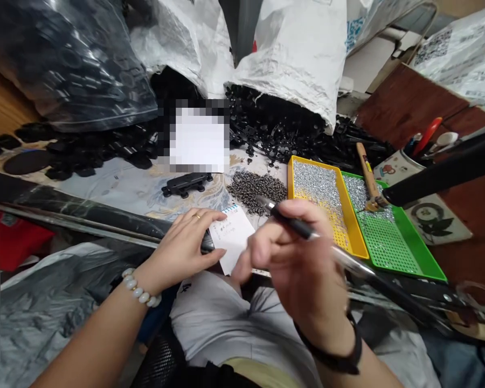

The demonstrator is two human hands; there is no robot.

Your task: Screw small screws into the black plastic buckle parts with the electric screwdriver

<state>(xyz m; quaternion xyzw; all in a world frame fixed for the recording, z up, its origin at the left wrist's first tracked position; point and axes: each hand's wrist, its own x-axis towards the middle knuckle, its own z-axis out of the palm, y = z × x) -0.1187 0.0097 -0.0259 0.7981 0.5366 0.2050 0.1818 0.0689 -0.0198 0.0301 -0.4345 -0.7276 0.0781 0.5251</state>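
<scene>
Pad (239, 238) at bench edge, between the hands, which are apart. Left hand (188, 237): thumb and fingers spread, tips on pad's left side. Right hand (303, 269): closed round pen (296, 224), at pad's right; contact with pad unclear.

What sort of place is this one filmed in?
Probably a small-parts assembly workbench: yellow and green trays hold small silvery metal pieces, black parts lie heaped by white sacks, and there's a wooden-handled hammer.
</scene>
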